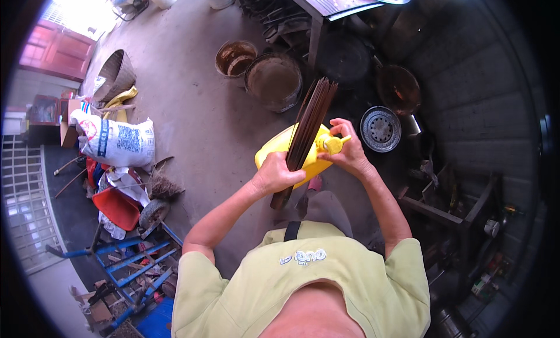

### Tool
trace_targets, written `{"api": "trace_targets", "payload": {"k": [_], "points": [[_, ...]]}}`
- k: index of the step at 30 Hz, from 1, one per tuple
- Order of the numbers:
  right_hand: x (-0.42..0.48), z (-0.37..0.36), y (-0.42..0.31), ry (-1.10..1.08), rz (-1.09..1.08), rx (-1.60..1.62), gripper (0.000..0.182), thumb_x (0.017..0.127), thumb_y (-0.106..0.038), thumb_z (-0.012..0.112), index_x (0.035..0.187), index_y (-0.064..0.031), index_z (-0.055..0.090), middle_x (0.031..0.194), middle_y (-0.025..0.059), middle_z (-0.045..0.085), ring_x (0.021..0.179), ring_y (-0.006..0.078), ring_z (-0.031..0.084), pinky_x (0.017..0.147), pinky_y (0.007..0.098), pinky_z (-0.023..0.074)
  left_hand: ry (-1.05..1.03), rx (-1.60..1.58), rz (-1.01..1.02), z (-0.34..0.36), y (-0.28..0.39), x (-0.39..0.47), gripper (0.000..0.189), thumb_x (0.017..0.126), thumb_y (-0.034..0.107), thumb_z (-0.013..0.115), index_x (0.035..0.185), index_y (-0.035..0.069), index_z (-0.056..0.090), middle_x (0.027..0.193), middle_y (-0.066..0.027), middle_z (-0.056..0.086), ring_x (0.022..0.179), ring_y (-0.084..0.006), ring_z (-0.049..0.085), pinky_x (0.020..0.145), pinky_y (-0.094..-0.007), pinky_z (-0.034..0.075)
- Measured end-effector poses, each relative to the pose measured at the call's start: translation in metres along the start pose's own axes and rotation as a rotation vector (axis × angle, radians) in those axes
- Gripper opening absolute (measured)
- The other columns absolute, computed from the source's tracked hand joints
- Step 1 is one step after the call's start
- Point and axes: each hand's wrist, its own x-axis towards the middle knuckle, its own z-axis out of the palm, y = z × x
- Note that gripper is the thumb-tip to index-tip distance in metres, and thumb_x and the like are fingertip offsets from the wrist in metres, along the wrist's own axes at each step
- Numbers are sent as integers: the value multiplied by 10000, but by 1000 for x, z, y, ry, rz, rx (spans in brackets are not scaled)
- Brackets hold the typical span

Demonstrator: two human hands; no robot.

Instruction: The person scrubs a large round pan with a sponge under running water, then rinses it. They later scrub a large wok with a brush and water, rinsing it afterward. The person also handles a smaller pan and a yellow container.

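Note:
My left hand (280, 171) is closed around a bundle of thin dark-brown strips (311, 123), possibly wood or bamboo, which stands tilted with its far ends fanned slightly. Behind the bundle is a yellow plastic jug (273, 145), held out in front of my body above the floor. At the jug's right end, my right hand (350, 152) has its fingers and thumb around the yellow cap (332, 144), from which a small spout or tab sticks out. The bundle hides part of the jug. Whether my left hand also grips the jug cannot be seen.
Ahead on the floor stand a brown-stained bucket (236, 60) and a round pan (273, 82). A patterned metal dish (380, 129) is to the right, near a metal frame (433, 209). Leftward are a white woven sack (127, 141), a red scoop-like container (117, 209) and a blue metal cart frame (144, 263).

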Motion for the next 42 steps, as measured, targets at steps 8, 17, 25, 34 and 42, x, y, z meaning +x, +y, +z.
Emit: {"api": "trace_targets", "payload": {"k": [8,17,25,34,42], "points": [[48,34,72,64,91,-56,413,546,-147,759,915,-60,597,1083,87,480,1007,220,471,868,318,370,-74,-325,79,-40,-62,92,352,632,129,588,944,-21,528,809,-49,567,762,-103,527,689,-249,438],[47,42,138,24,247,64,470,536,-63,648,998,-61,559,1083,104,485,1050,247,442,908,328,353,-305,-302,-88,-28,-136,166,330,627,116,608,908,-29,515,785,-32,550,715,-100,518,644,-245,443],[57,26,199,74,292,-117,501,556,-114,676,1036,-87,537,1077,96,479,1075,272,416,907,370,341,-343,-262,-149,-2,-163,232,289,630,150,617,839,-27,527,731,-24,546,670,-83,509,612,-238,439],[59,10,250,156,347,-21,440,513,-87,689,941,-112,589,1009,88,506,1047,255,428,851,356,353,-377,-129,-203,19,-174,281,286,622,163,619,812,-28,522,695,-33,533,640,-103,503,598,-243,436],[61,30,278,197,378,-307,523,522,-177,707,1000,-63,529,1001,102,509,1045,286,441,875,366,355,-391,-73,-253,31,-187,305,281,610,170,610,783,-26,506,658,-24,509,612,-90,476,573,-241,425]]}}
